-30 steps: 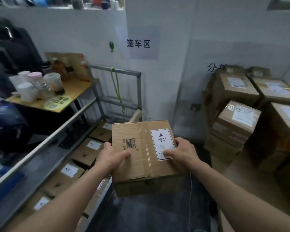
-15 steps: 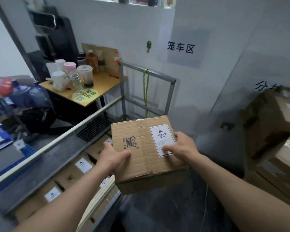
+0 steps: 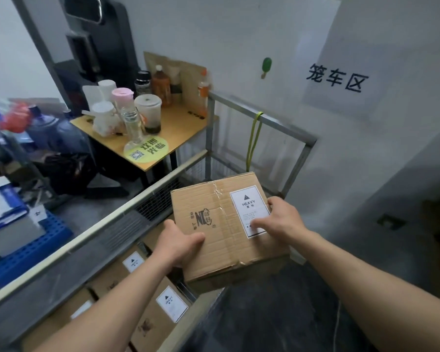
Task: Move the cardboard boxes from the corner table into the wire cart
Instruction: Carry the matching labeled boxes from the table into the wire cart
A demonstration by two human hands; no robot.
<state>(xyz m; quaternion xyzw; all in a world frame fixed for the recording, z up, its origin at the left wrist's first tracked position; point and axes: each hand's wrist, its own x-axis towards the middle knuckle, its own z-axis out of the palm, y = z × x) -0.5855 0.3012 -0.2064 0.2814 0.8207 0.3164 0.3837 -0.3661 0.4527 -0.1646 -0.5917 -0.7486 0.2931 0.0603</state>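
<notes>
I hold a brown cardboard box (image 3: 219,219) with a white HEAVY label in both hands, above the near edge of the wire cart (image 3: 264,120). My left hand (image 3: 175,245) grips its left near side, thumb on top. My right hand (image 3: 282,219) grips its right side, fingers over the label. Several similar labelled boxes (image 3: 163,311) lie inside the cart below, to the left of the held box. The corner table with the box stack is out of view.
A small wooden table (image 3: 173,130) with cups and bottles stands behind the cart's far left corner. A yellow-green strap (image 3: 254,138) hangs from the cart's back rail. A blue crate (image 3: 28,245) sits on the floor at left. White walls close the corner behind.
My view has swung left and the box stack at right has left the frame. The held box has moved with me over the cart's edge. Both hands keep their grip.
</notes>
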